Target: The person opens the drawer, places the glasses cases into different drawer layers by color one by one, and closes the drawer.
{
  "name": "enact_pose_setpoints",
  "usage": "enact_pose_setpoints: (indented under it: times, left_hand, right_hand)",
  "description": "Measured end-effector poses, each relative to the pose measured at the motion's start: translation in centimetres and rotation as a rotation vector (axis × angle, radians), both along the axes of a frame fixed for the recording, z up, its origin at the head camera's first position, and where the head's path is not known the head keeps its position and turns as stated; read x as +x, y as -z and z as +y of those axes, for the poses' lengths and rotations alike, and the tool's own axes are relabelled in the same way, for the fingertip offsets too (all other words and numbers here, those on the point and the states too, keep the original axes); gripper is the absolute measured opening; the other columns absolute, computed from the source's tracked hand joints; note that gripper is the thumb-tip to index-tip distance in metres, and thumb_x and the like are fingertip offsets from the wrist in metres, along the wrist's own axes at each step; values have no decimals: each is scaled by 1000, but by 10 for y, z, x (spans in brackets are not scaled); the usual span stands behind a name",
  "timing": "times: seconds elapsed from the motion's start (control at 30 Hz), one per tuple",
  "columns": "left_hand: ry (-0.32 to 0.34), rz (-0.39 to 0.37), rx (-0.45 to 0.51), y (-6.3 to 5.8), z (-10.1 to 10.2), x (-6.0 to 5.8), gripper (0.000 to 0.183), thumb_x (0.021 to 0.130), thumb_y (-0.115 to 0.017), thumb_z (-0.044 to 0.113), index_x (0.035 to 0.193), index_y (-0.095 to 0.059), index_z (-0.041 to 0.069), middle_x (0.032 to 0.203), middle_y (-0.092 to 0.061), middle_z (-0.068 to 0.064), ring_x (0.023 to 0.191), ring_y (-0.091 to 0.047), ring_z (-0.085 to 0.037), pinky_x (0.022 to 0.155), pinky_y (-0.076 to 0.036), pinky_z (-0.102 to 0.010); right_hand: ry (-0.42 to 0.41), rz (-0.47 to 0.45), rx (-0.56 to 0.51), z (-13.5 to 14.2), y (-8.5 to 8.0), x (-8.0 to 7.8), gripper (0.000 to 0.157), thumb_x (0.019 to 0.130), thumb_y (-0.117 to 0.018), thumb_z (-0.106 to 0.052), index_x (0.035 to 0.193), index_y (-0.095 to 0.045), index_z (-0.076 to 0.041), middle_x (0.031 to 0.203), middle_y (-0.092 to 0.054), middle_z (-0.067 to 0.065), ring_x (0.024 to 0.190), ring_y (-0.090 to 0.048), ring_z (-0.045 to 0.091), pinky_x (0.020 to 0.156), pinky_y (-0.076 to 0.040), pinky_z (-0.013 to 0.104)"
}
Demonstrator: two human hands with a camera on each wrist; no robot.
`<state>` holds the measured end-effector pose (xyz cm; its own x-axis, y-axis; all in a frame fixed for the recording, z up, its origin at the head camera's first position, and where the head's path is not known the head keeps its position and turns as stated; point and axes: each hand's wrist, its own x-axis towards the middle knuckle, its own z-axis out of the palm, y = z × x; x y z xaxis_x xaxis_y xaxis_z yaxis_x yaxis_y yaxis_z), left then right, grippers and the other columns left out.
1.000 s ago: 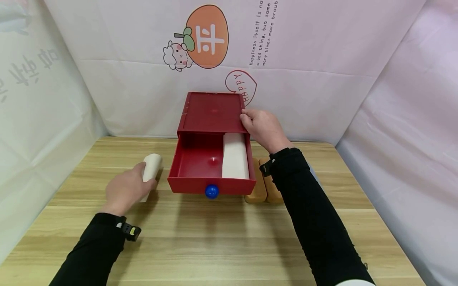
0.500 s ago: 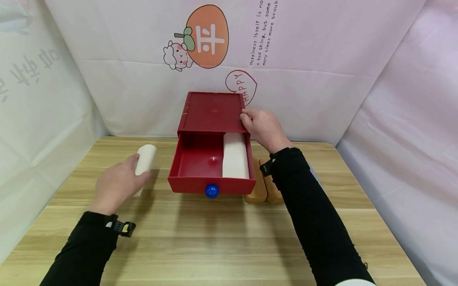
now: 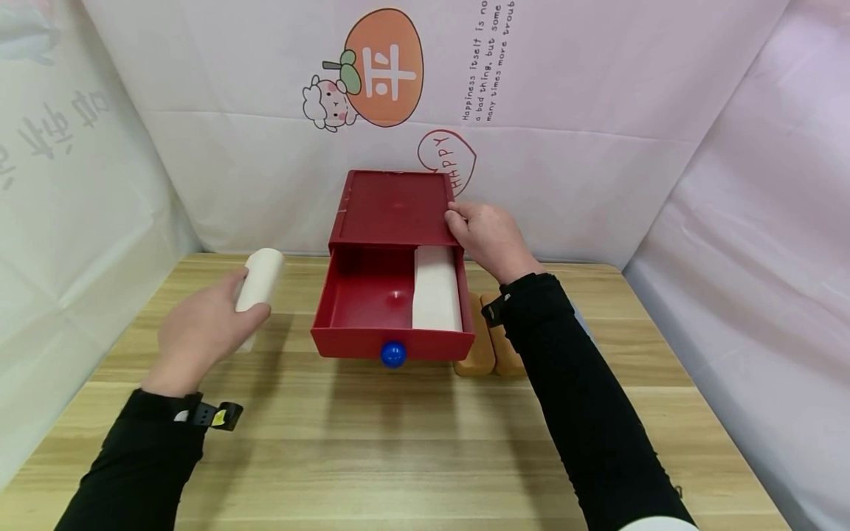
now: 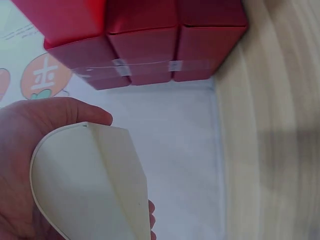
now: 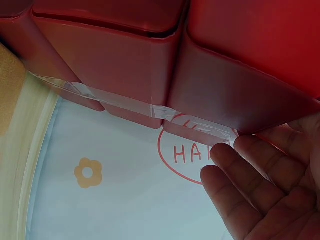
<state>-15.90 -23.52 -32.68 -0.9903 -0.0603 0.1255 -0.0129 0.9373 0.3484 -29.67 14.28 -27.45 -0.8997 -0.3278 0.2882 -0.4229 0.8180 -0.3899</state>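
My left hand (image 3: 199,328) grips a white half-round block (image 3: 262,279) above the left part of the table; its D-shaped end (image 4: 75,185) faces the left wrist view. To its right stands a red drawer cabinet (image 3: 395,210). The cabinet's top drawer (image 3: 368,295) is pulled out, with a blue ball knob (image 3: 393,355) on its front. Along the drawer's right wall lies another white block (image 3: 436,295). My right hand (image 3: 494,242) touches the cabinet's upper right edge; in the right wrist view its fingers (image 5: 240,170) lie loosely extended by the red side wall.
Brown rounded blocks (image 3: 478,346) lie right of the cabinet, partly under my right forearm, with a bluish thing (image 3: 586,324) beyond. Clear tape (image 5: 120,102) runs across the stacked red units. A printed white cloth (image 3: 564,147) hangs behind the wooden table (image 3: 372,457).
My left hand has moved left and away from the cabinet, carrying the white block, which appears higher off the table. My right hand and the drawer cabinet have stayed in place.
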Motion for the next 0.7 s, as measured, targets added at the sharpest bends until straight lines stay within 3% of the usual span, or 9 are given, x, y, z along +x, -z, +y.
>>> enact_pose_setpoints:
  times: [0.37,0.7]
  left_hand:
    - [3,28,14,-22,2,8,74,90,-51,48,152,-35,11,107,-63,-18,68,-55,-26,45,-38,-37]
    - [11,79,39,-41,8,16,73,90,-51,52,153,-36,17,114,-65,-21,82,-59,-30,52,-40,-37]
  right_hand:
    - [1,-4,4,1,1,0,49,102,-40,-41,142,-54,-14,140,-57,6,127,-52,23,104,-44,40]
    - [-4,-1,5,0,0,0,49,102,-40,-41,141,-54,-14,140,-57,6,127,-52,23,105,-44,41]
